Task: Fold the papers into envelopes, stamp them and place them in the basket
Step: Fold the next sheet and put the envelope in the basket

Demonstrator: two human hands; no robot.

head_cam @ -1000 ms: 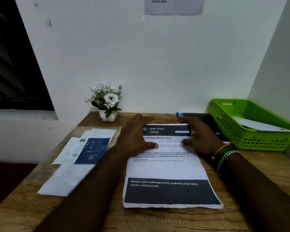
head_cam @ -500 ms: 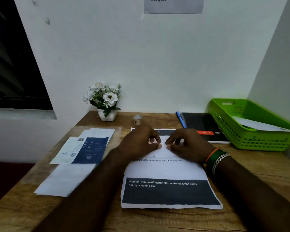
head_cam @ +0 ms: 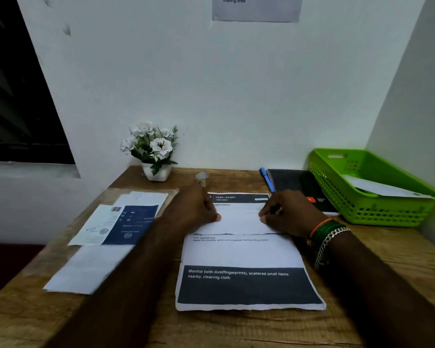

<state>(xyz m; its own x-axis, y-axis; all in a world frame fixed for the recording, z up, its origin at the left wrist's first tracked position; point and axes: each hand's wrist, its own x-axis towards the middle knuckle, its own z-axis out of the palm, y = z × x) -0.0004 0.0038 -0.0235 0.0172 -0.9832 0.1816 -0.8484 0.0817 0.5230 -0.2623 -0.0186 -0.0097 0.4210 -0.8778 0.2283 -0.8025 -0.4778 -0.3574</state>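
Both hands are down on the printed paper (head_cam: 241, 249) lying flat on the wooden tabletop (head_cam: 399, 259). Its top part is folded over toward the person, and that white flap sits right between the two hands. The left hand (head_cam: 194, 209) has curled fingers with the thumb tip pressing on the flap's left end. The right hand (head_cam: 289, 212) does the same on the other end, fingers curled and fingertips pinning the flap down, so neither hand is really lifting anything, just holding the fold flat.

Off to the right of the right hand is the green basket (head_cam: 362, 209), with a white folded sheet (head_cam: 377, 188) already lying in it. Between that hand and the basket there's a black notebook (head_cam: 294, 182) and a blue pen (head_cam: 266, 179) beside it.

Just beyond the left hand stands a small stamp (head_cam: 202, 178), and farther back a white flower pot (head_cam: 156, 156). Left of the left hand there's a stack of papers (head_cam: 106, 237), one with a blue panel on top.
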